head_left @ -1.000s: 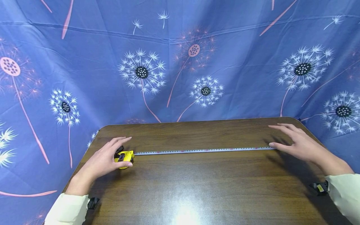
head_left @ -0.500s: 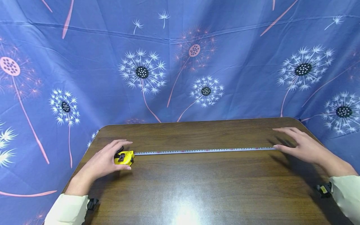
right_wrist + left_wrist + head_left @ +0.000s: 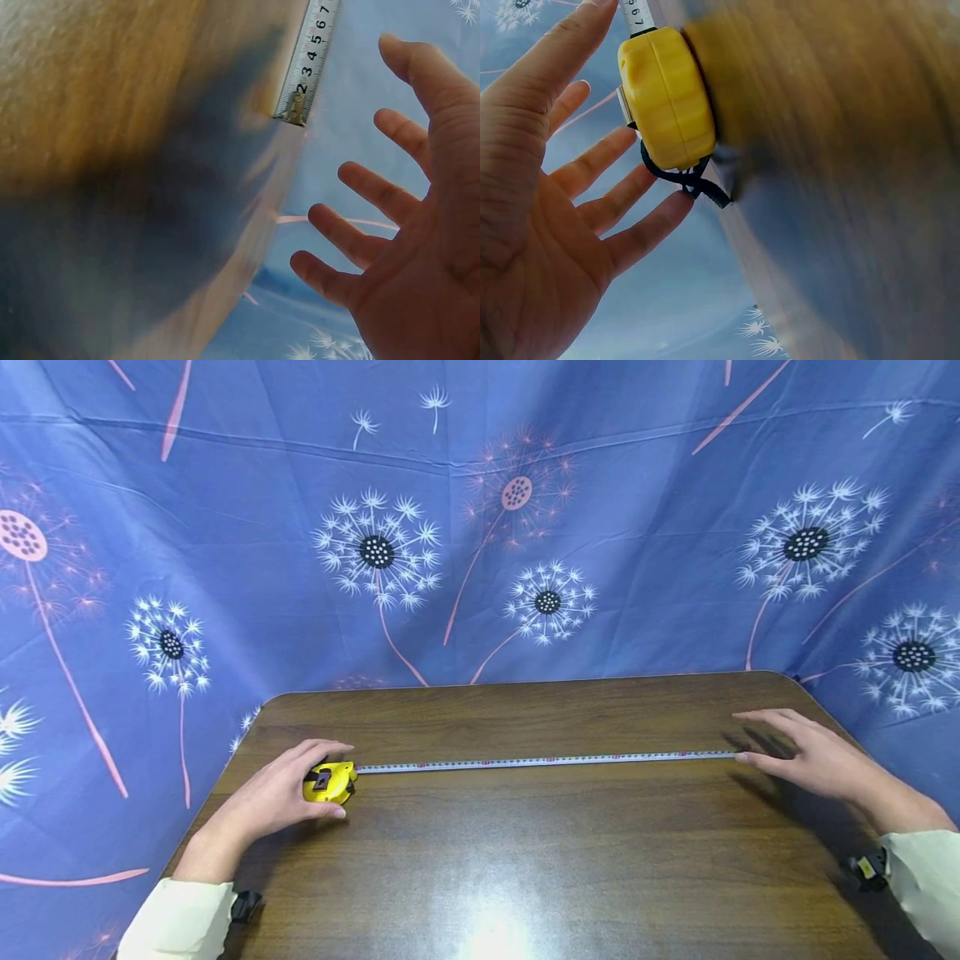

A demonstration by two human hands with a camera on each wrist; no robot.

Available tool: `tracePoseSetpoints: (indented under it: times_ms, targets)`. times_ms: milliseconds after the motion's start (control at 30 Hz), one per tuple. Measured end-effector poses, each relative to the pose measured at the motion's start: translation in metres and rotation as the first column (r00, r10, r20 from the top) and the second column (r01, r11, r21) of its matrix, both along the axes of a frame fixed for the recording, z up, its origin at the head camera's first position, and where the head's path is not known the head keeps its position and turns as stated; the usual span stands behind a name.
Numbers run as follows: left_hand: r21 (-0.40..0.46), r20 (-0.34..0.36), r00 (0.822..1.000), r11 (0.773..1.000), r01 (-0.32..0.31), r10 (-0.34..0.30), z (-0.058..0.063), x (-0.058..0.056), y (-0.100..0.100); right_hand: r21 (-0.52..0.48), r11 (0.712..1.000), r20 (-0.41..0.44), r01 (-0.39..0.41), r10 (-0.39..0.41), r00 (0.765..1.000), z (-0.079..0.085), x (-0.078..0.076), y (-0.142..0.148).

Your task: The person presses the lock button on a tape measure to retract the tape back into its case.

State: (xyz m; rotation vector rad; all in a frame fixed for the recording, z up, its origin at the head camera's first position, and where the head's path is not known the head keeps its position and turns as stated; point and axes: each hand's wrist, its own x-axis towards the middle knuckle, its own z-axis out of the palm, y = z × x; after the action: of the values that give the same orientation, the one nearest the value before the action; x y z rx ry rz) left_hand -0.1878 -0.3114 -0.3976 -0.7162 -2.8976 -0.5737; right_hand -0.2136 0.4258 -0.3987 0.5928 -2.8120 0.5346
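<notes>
A yellow tape measure (image 3: 328, 782) stands at the left of the wooden table, its white blade (image 3: 525, 762) drawn out straight to the right across the wood. Around the case, my left hand (image 3: 277, 789) is spread with thumb and fingers apart. In the left wrist view, the fingers lie beside the case (image 3: 667, 97), near its black strap (image 3: 679, 176); whether they touch it I cannot tell. My right hand (image 3: 817, 760) hovers by the blade's far end, fingers spread, holding nothing. The right wrist view shows the metal end hook (image 3: 296, 109) apart from those fingers.
The brown table (image 3: 540, 852) has rounded far corners. Blue dandelion-print cloth (image 3: 645, 527) hangs behind it and along both sides. Each wrist wears a small dark camera device, such as the one at the right sleeve (image 3: 918, 877).
My left thumb has come off the front of the case, and the hand has spread around it. The right hand has shifted slightly right and nearer. The tape measure stays in place.
</notes>
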Motion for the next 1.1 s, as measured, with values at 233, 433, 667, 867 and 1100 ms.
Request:
tracePoseSetpoints:
  times_ms: [233,433,667,867,1100]
  targets:
    - [0.005,0.019,1.000,1.000,0.002,-0.002,-0.003,0.001,0.000,0.038,0.999,-0.044,-0.011,0.013,0.999,-0.007,-0.001,0.003]
    - [-0.004,0.033,0.999,1.000,-0.007,0.007,-0.004,0.000,0.000,0.051,0.999,-0.010,0.007,-0.006,1.000,-0.011,0.000,0.007]
    - [0.000,0.036,0.999,1.000,0.001,-0.001,-0.004,0.001,0.001,0.049,0.999,0.024,0.014,-0.016,1.000,-0.012,0.000,0.009]
    - [0.002,0.030,0.999,1.000,0.012,-0.013,-0.006,0.000,0.000,0.056,0.998,0.047,0.020,-0.023,0.999,-0.014,-0.001,0.010]
    - [-0.011,0.021,1.000,1.000,0.018,-0.018,-0.008,0.000,0.000,0.080,0.997,-0.006,0.011,-0.011,1.000,-0.018,-0.001,0.011]
